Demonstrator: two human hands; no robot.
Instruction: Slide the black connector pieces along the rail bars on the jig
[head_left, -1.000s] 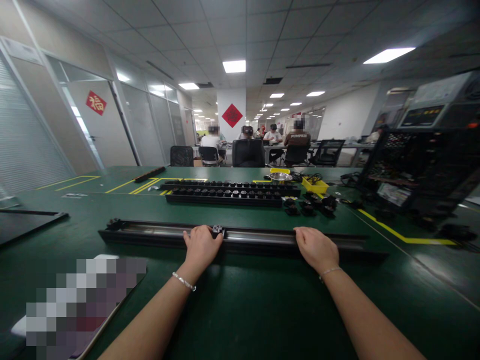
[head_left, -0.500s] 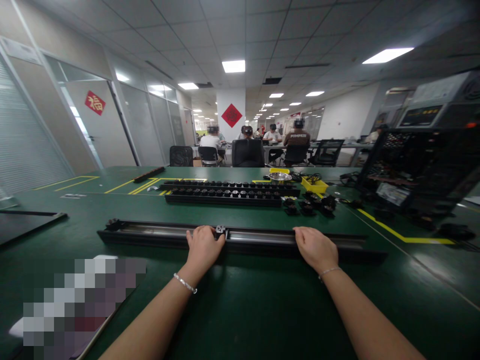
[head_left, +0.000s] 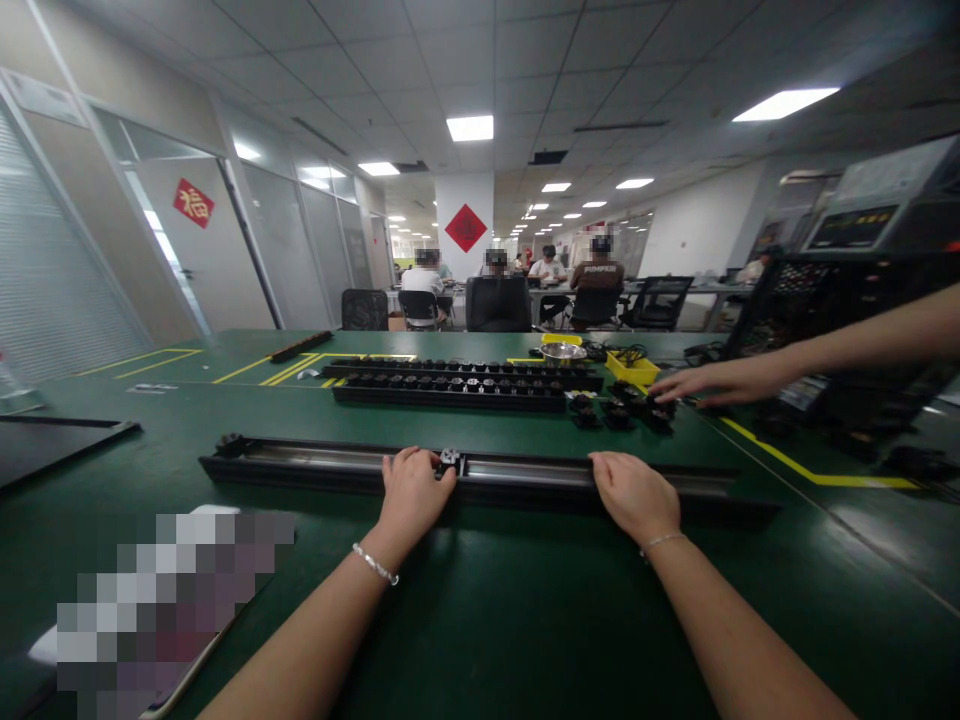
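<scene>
A long black rail point(head_left: 525, 487) with a shiny metal strip inside its channel lies across the table before me. My left hand point(head_left: 416, 487) is closed over the rail left of its middle, thumb and fingers beside a small black-and-silver block point(head_left: 450, 460) set in the channel. Further right, my right hand point(head_left: 636, 490) grips the rail, its fingers curled over the far edge and partly hidden. At the rail's left end sits another small dark block point(head_left: 231, 445).
Behind the rail lie two black rails point(head_left: 450, 397) filled with small parts. Loose black parts point(head_left: 619, 412), a yellow bin point(head_left: 632, 368) and a metal bowl point(head_left: 562, 352) stand further right. A co-worker's hand point(head_left: 697, 382) reaches in there. A blurred-out flat object point(head_left: 180, 600) lies front left.
A co-worker's arm has come in from the right, its hand now over the loose black parts. My hands stay on the rail; the view has shifted slightly.
</scene>
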